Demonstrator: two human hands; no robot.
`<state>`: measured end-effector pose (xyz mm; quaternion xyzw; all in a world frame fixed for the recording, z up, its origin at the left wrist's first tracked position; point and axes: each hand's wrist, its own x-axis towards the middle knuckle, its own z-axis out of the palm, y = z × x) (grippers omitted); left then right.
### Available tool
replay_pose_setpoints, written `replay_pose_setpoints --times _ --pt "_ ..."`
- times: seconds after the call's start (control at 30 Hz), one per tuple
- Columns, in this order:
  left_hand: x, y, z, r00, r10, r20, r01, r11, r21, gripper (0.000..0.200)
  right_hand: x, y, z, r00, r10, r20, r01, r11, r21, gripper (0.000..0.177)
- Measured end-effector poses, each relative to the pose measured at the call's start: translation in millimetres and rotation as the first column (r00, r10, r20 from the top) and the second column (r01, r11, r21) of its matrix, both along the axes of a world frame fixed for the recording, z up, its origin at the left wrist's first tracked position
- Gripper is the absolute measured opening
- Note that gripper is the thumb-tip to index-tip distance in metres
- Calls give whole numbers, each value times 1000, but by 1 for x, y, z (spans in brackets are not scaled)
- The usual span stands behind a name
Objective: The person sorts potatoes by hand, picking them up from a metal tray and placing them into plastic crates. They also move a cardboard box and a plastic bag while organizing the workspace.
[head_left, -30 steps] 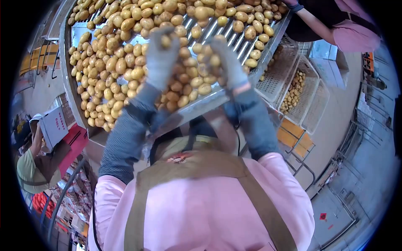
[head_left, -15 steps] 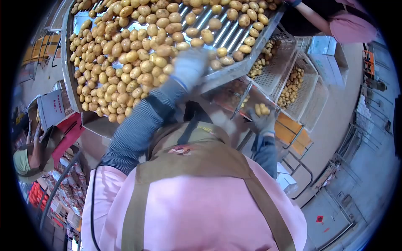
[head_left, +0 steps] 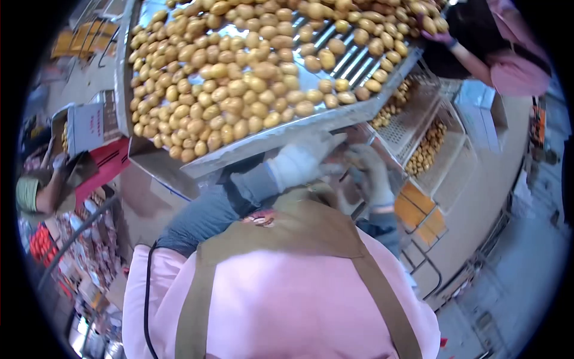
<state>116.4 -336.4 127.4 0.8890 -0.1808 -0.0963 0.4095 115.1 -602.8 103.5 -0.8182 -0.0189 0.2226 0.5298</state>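
My left hand, in a pale work glove, is just below the metal rim of the sorting table, its fingers stretched toward my right hand. My right hand, also gloved, is beside it with fingers bent inward; blur hides whether anything is in them. Many yellow-brown potatoes cover the table above both hands. A slatted metal grate shows between potatoes at the upper right.
Plastic crates with small potatoes stand to the right of the table. A co-worker's gloved hand holds potatoes at the far right corner. Another person is at left near a cardboard box. A metal-framed orange stand is at lower right.
My left hand has moved off the potatoes, down and right over the rim. My right hand has come closer to it; the potatoes seen in it before no longer show.
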Motion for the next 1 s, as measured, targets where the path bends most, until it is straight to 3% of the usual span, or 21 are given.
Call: replay_pose_setpoints --times 0.07,0.13,0.17,0.2,0.23,0.3,0.33,0.37,0.4,0.43,0.47,0.5,0.53,0.6,0.67,0.7,0.8,0.87,0.9,0.93,1.0 --pt "-22 34 -19 980 121 -158 -136 987 -84 47 0 -65 -12 985 -22 171 75 948 -309 42" --pt "-44 80 -29 903 265 -338 -286 958 -11 40 2 -224 -97 967 -203 153 222 968 -117 46" --pt "-60 101 -38 863 344 -371 -370 929 -1 36 16 -234 -84 917 -387 102 400 881 -252 45" --pt "-75 117 -49 810 430 -399 -463 886 15 33 28 -217 -66 861 -494 125 498 764 -410 45" --pt "-88 132 -57 779 504 -373 -527 849 46 32 45 -193 -56 856 -489 167 509 746 -429 45" --pt "-121 155 -63 689 642 -335 -645 755 119 29 65 -89 -26 895 -395 207 443 845 -301 45" --pt "-132 159 -57 561 750 -351 -773 626 104 29 65 -31 -25 919 -174 354 268 934 -237 42" --pt "-138 163 -49 423 830 -365 -872 481 84 29 63 67 15 963 -195 183 196 981 14 49" --pt "-145 165 -45 277 880 -386 -944 325 63 29 66 96 -14 946 92 310 -39 984 -174 62" --pt "-172 185 -107 146 920 -363 -989 126 -78 26 69 132 -37 824 379 420 -251 910 -330 78" --pt "-176 192 -101 15 922 -386 -952 -105 -287 29 59 186 -21 757 510 410 -304 829 -469 82" --pt "-181 203 -106 -141 871 -472 -894 -316 -317 30 62 233 -18 693 619 370 -432 767 -474 88" --pt "-185 217 -113 -276 782 -559 -795 -512 -324 32 56 253 -61 551 695 462 -387 703 -596 87" --pt "-205 251 -162 -270 723 -636 -790 -544 -283 40 57 302 -78 422 830 365 -245 492 -836 86" --pt "-216 286 -223 -158 788 -595 -834 -429 -347 46 89 338 -83 246 812 529 -306 583 -752 85" --pt "-219 299 -254 -46 858 -511 -865 -290 -410 48 104 357 -94 288 800 526 -293 597 -747 83" --pt "-202 316 -217 53 842 -536 -890 -204 -409 58 152 422 -88 296 803 517 -223 584 -781 78" --pt "-198 333 -202 110 787 -607 -865 -225 -448 61 154 470 -73 311 774 552 -112 607 -787 75" --pt "-199 339 -201 131 764 -632 -856 -235 -461 63 153 488 -73 243 746 620 -120 658 -744 75" --pt "-202 340 -201 142 747 -649 -854 -239 -462 64 144 509 -81 163 698 697 -196 715 -671 70" --pt "-203 346 -205 168 720 -674 -850 -241 -469 66 99 543 -88 24 808 589 -421 543 -727 65"
